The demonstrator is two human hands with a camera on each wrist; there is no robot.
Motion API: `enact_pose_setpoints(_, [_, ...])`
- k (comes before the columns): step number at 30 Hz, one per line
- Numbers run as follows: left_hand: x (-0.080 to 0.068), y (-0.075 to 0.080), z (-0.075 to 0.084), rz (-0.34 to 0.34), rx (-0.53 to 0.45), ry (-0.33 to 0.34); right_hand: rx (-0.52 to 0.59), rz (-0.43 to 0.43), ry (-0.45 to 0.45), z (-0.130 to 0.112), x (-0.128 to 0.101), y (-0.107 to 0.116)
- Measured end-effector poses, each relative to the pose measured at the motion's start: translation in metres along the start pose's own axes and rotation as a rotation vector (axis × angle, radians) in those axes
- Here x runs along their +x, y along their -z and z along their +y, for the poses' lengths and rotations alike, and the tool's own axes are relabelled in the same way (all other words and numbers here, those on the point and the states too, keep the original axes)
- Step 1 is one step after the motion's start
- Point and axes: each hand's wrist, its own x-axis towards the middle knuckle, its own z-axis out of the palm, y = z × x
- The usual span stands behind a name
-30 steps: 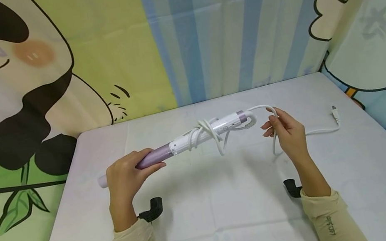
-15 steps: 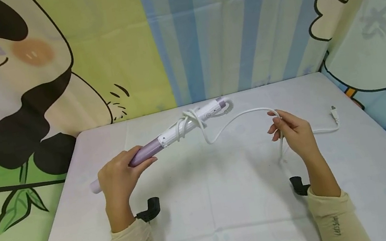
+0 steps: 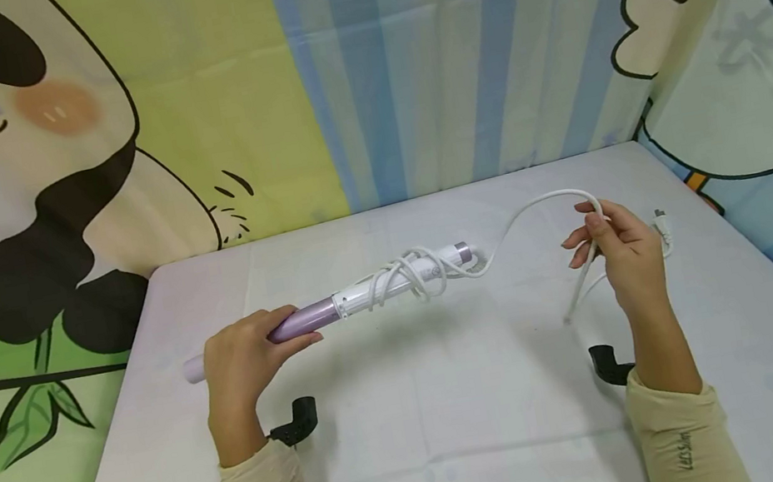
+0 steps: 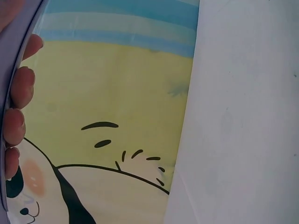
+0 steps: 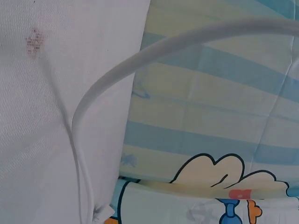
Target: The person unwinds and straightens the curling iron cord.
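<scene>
My left hand [image 3: 242, 361] grips the purple end of a hair straightener [image 3: 308, 318], held tilted above the table. White cord [image 3: 395, 273] is looped loosely round its white handle. In the left wrist view, curled fingertips [image 4: 22, 87] lie along the straightener's edge [image 4: 18, 35]. Thumb and fingers of my right hand [image 3: 624, 254] pinch the cord, which arches between the handle end and this hand. Below the hand, the cord drops to the table and runs to a plug [image 3: 662, 227] behind the wrist. The right wrist view shows the curving cord [image 5: 163, 46], but no fingers.
A white-covered table [image 3: 442, 401] lies under both hands. Behind it hangs a printed curtain [image 3: 433, 56] with stripes and a panda, and another cartoon panel [image 3: 750, 91] closes off the right side. Black wrist mounts [image 3: 301, 420] stick out from the sleeves.
My right hand has moved right with the cord, and the stretch between it and the straightener has grown longer. The straightener's handle end rose, then dipped again; my left hand shifted slightly left.
</scene>
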Motion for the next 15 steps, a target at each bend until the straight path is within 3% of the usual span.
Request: enact_pose_setpoints(15, [-0.002,0.000,0.000,-0.060,-0.127,-0.044,0.224,0.154,0.064,-0.001,0.004,0.011])
